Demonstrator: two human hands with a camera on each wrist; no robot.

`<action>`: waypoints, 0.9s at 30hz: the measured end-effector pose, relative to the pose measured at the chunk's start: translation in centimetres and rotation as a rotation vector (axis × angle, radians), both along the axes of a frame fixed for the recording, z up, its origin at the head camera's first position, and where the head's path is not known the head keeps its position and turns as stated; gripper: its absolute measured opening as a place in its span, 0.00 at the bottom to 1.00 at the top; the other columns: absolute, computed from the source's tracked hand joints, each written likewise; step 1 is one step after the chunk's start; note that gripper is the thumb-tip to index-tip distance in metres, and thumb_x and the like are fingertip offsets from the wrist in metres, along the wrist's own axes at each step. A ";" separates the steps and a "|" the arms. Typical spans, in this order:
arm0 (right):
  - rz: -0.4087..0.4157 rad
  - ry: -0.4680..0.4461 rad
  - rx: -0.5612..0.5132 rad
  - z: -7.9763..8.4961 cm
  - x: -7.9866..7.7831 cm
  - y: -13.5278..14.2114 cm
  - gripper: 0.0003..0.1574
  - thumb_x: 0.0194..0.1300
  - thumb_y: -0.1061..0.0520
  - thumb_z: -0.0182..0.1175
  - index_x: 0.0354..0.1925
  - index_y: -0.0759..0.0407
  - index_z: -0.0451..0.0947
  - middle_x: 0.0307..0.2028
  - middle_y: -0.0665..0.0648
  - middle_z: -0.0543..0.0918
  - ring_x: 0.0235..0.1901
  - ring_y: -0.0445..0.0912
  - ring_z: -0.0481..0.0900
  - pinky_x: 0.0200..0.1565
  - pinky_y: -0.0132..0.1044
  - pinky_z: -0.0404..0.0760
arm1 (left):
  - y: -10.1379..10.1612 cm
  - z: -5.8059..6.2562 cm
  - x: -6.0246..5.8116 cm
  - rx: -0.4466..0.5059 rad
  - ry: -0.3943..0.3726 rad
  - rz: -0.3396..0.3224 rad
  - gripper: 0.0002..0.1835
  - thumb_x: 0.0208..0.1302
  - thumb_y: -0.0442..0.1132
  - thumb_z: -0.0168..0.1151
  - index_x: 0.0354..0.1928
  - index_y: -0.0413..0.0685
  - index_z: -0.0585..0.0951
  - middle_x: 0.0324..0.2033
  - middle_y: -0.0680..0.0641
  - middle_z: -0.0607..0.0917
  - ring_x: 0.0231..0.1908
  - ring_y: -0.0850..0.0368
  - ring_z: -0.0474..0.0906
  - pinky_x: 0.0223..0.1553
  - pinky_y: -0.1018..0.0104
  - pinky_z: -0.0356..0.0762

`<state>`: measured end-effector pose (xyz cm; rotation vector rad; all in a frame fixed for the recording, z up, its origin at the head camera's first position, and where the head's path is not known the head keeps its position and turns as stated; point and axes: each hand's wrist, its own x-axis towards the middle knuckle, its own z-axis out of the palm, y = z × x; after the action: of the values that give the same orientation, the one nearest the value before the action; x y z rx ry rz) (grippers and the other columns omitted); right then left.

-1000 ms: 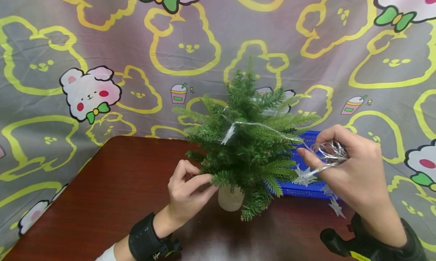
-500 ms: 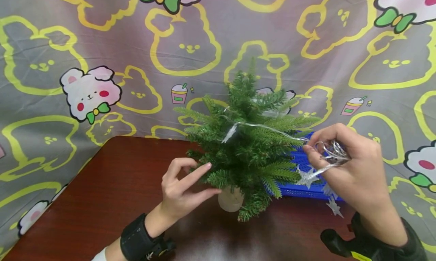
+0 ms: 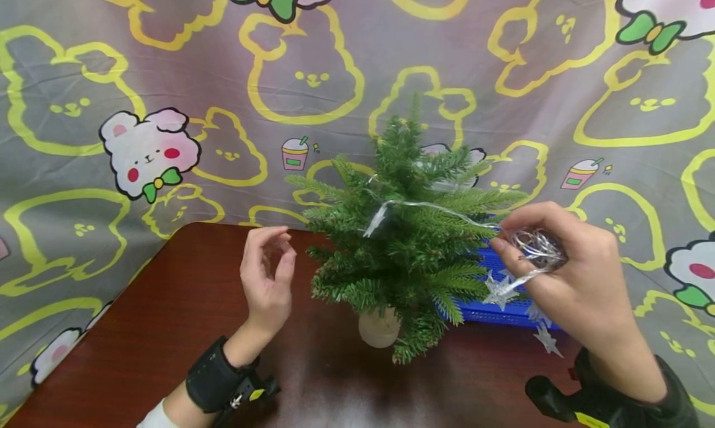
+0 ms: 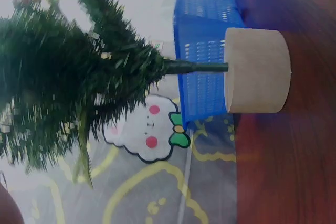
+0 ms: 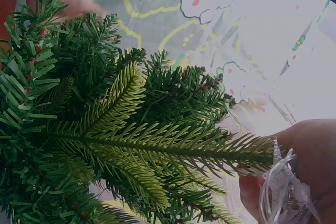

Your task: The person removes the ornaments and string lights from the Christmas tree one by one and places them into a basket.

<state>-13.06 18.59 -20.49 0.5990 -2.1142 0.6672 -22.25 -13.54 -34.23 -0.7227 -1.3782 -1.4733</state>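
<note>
A small artificial Christmas tree (image 3: 399,229) stands upright on a round pale base (image 4: 257,71). My right hand (image 3: 581,273) holds a bunched string of star lights (image 3: 537,248) at the tree's right side. From that bundle the clear wire runs left across the front branches, where a star (image 3: 377,220) hangs. Other silver stars (image 3: 499,290) dangle below the right hand. My left hand (image 3: 268,276) is off the tree's left side, fingers loosely bent and holding nothing. In the right wrist view the bundle (image 5: 286,192) lies against the fingers beside a light green branch tip.
A blue plastic basket (image 3: 491,313) sits behind the tree to the right. The dark red-brown table (image 3: 167,329) extends left and forward. A grey cloth (image 3: 195,74) with yellow cartoon outlines hangs behind it.
My left hand has let go of the lower left branches and moved away to the left. The right hand stays near its place, still holding the bunched lights.
</note>
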 end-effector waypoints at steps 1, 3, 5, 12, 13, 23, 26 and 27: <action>-0.002 -0.005 0.003 0.0 0.0 0.0 0.13 0.47 0.69 0.72 0.34 0.59 0.82 0.28 0.34 0.81 0.22 0.24 0.74 0.25 0.18 0.71 | -0.3 -0.1 -0.2 0.005 -0.074 -0.035 0.19 0.67 0.34 0.56 0.52 0.22 0.73 0.42 0.46 0.78 0.37 0.59 0.77 0.39 0.73 0.74; -0.006 -0.011 0.011 0.0 0.0 0.0 0.13 0.47 0.69 0.72 0.33 0.59 0.82 0.27 0.36 0.82 0.22 0.24 0.73 0.25 0.19 0.71 | -0.8 -0.3 -0.6 -0.007 -0.195 -0.106 0.20 0.65 0.28 0.54 0.56 0.23 0.70 0.46 0.50 0.78 0.43 0.60 0.78 0.45 0.74 0.75; -0.018 -0.015 0.021 0.0 0.0 0.0 0.13 0.47 0.69 0.72 0.34 0.59 0.83 0.28 0.38 0.82 0.23 0.24 0.73 0.25 0.19 0.71 | -1.1 -0.5 -1.2 -0.036 -0.281 -0.175 0.22 0.65 0.24 0.55 0.60 0.25 0.68 0.49 0.51 0.78 0.48 0.59 0.78 0.50 0.73 0.76; -0.039 -0.001 0.021 -0.2 -0.1 0.1 0.17 0.49 0.67 0.74 0.39 0.54 0.87 0.28 0.39 0.82 0.22 0.25 0.71 0.25 0.21 0.69 | -0.9 -1.0 -2.6 -0.169 -0.383 -0.247 0.26 0.61 0.22 0.61 0.62 0.36 0.73 0.54 0.55 0.81 0.50 0.58 0.80 0.52 0.68 0.80; -0.037 0.001 0.020 -0.3 -0.1 0.1 0.17 0.49 0.66 0.74 0.39 0.54 0.87 0.28 0.39 0.81 0.22 0.25 0.71 0.25 0.21 0.68 | -0.8 -1.0 -2.7 -0.179 -0.384 -0.242 0.26 0.60 0.22 0.62 0.62 0.36 0.73 0.54 0.57 0.81 0.48 0.57 0.81 0.51 0.68 0.80; 0.064 -0.012 -0.014 -0.1 -0.3 0.2 0.16 0.57 0.69 0.67 0.43 0.57 0.88 0.24 0.37 0.80 0.19 0.28 0.65 0.23 0.25 0.62 | 0.3 -0.6 -3.0 -0.165 -0.347 -0.294 0.21 0.63 0.22 0.60 0.59 0.40 0.78 0.51 0.54 0.79 0.36 0.65 0.85 0.38 0.74 0.82; 0.105 -0.019 -0.046 -0.1 -0.4 0.2 0.15 0.58 0.70 0.65 0.43 0.59 0.88 0.22 0.38 0.78 0.17 0.30 0.62 0.23 0.26 0.60 | 0.6 -0.5 -3.2 -0.151 -0.289 -0.297 0.18 0.63 0.21 0.60 0.53 0.40 0.81 0.52 0.52 0.80 0.31 0.63 0.83 0.35 0.74 0.80; 0.114 -0.026 -0.047 -0.1 -0.4 0.2 0.16 0.59 0.70 0.64 0.44 0.59 0.88 0.22 0.38 0.77 0.17 0.30 0.62 0.23 0.27 0.60 | 0.7 -0.5 -3.2 -0.150 -0.278 -0.285 0.15 0.63 0.21 0.60 0.49 0.38 0.82 0.52 0.53 0.80 0.29 0.64 0.82 0.33 0.74 0.79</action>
<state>-13.51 18.81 -20.57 0.6919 -2.0941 0.7891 -25.42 -12.87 -34.75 -0.8613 -1.6625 -1.7575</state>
